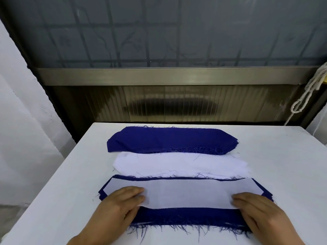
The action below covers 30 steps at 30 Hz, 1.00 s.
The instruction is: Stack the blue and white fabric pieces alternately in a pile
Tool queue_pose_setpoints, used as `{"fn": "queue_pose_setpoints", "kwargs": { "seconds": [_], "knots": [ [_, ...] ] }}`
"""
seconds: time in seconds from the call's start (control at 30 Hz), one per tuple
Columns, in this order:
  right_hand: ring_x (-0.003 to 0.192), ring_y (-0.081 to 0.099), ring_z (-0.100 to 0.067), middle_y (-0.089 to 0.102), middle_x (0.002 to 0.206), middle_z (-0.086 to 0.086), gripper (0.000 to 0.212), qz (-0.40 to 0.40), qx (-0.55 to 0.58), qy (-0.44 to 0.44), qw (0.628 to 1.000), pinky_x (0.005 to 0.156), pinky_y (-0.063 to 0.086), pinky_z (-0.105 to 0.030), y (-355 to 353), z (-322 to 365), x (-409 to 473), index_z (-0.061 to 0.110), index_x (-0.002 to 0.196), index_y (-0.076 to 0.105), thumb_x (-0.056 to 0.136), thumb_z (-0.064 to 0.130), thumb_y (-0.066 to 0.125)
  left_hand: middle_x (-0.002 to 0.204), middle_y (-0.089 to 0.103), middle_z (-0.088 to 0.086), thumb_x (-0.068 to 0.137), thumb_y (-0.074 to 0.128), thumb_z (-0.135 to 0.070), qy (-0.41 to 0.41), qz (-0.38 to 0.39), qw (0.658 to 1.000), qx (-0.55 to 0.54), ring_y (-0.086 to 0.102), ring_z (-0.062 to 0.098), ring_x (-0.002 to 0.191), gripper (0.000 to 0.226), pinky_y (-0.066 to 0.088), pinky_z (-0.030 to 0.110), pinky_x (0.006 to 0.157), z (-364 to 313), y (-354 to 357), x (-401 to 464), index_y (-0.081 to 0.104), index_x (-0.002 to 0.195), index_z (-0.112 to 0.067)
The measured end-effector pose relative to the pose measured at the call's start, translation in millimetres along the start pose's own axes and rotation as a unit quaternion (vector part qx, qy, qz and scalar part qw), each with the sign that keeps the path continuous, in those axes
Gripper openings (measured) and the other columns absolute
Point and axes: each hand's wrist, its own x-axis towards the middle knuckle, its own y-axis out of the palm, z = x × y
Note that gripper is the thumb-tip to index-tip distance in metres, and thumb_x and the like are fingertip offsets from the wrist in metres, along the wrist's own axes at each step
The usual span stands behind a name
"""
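Both hands flat, fingers straight: left hand (120, 202) and right hand (256, 207) press the white piece (187, 193) onto the pile (185, 215). White stack (178, 165) just behind the pile, blue stack (169, 140) behind that.

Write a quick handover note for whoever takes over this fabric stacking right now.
Left hand and right hand: both flat, pressing the ends of the top white piece on the near mixed pile.
Supplies: blue stack at the far side, white stack in the middle.
Done: white piece laid over blue.
Left: add a blue piece next, keep alternating.
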Motion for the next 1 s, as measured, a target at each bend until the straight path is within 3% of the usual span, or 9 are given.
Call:
{"fn": "queue_pose_setpoints", "kwargs": {
  "seconds": [0.17,0.3,0.43,0.5,0.57,0.67,0.77,0.83,1.0],
  "knots": [
    [0.093,0.059,-0.007,0.072,0.098,0.005,0.038,-0.006,0.000,0.020,1.000,0.085,0.043,-0.017,-3.3,-0.5,-4.2,0.014,0.083,0.079,0.096,0.021,0.044,0.126,0.060,-0.020,0.102,0.033,-0.044,-0.015,0.025,0.999,-0.027,0.053,-0.005,0.115,0.044,0.040,0.012,0.097,-3.2,-0.2,-1.2,0.073,0.110,-0.027],
    [0.091,0.059,-0.006,0.073,0.096,0.006,0.039,0.002,0.004,0.020,1.000,0.082,0.045,-0.020,-5.7,0.8,-3.1,0.015,0.082,0.079,0.096,0.030,0.046,0.127,0.058,-0.023,0.094,0.045,-0.055,-0.025,0.046,0.998,-0.030,0.049,-0.008,0.116,0.041,0.037,0.010,0.099,-3.0,-3.0,-1.3,0.073,0.109,-0.029],
    [0.088,0.059,-0.008,0.072,0.094,0.007,0.045,0.012,0.012,0.054,0.998,0.078,0.045,-0.022,-6.5,2.4,5.1,0.015,0.085,0.077,0.095,0.045,0.046,0.115,0.064,-0.024,0.089,0.050,-0.060,-0.039,0.035,0.998,-0.019,0.052,-0.009,0.107,0.042,0.040,0.011,0.092,-4.8,-6.6,10.0,0.075,0.100,-0.029],
    [0.086,0.061,-0.010,0.070,0.094,0.006,0.045,0.031,0.015,0.057,0.998,0.076,0.046,-0.022,-3.9,8.2,18.5,0.015,0.088,0.076,0.097,0.042,0.042,0.105,0.066,-0.023,0.093,0.047,-0.056,-0.045,0.022,0.998,-0.033,0.056,-0.006,0.098,0.040,0.046,0.015,0.085,-8.3,-5.3,25.2,0.075,0.096,-0.026],
    [0.083,0.063,-0.010,0.067,0.096,0.009,0.029,0.065,0.038,0.073,0.995,0.072,0.049,-0.022,2.8,17.8,36.4,0.017,0.093,0.074,0.094,0.032,0.048,0.097,0.066,-0.021,0.094,0.047,-0.050,-0.050,0.015,0.998,-0.032,0.057,-0.003,0.092,0.036,0.049,0.018,0.078,-14.9,0.0,45.8,0.073,0.093,-0.025],
    [0.070,0.054,0.002,0.060,0.091,0.017,0.012,0.108,0.072,0.125,0.984,0.061,0.049,-0.019,23.7,30.5,65.7,0.023,0.096,0.070,0.089,0.017,0.063,0.091,0.064,-0.020,0.095,0.045,-0.047,-0.054,0.015,0.998,-0.024,0.055,-0.001,0.086,0.033,0.049,0.020,0.074,-26.2,15.6,78.5,0.071,0.088,-0.026],
    [0.067,0.051,0.005,0.054,0.089,0.022,0.011,0.151,0.099,0.199,0.963,0.063,0.042,-0.014,49.3,33.3,87.9,0.028,0.101,0.066,0.094,0.026,0.058,0.095,0.063,-0.018,0.096,0.045,-0.046,-0.072,0.029,0.997,-0.013,0.052,0.001,0.089,0.031,0.046,0.019,0.077,-29.3,34.5,103.9,0.069,0.094,-0.027],
    [0.072,0.054,0.003,0.055,0.091,0.021,0.012,0.175,0.101,0.223,0.954,0.066,0.044,-0.018,62.2,28.4,88.6,0.029,0.102,0.064,0.095,0.027,0.054,0.102,0.063,-0.016,0.097,0.048,-0.044,-0.086,0.039,0.995,-0.016,0.051,0.004,0.095,0.029,0.044,0.019,0.083,-25.0,46.6,107.9,0.069,0.103,-0.024],
    [0.071,0.057,0.001,0.058,0.086,0.021,0.011,0.171,0.067,0.265,0.947,0.064,0.048,-0.021,61.3,6.3,71.5,0.033,0.090,0.060,0.094,0.025,0.055,0.106,0.062,-0.014,0.098,0.048,-0.030,-0.123,0.030,0.992,-0.007,0.052,0.007,0.098,0.021,0.045,0.023,0.089,-11.0,55.7,98.5,0.067,0.105,-0.022]
  ]
}}
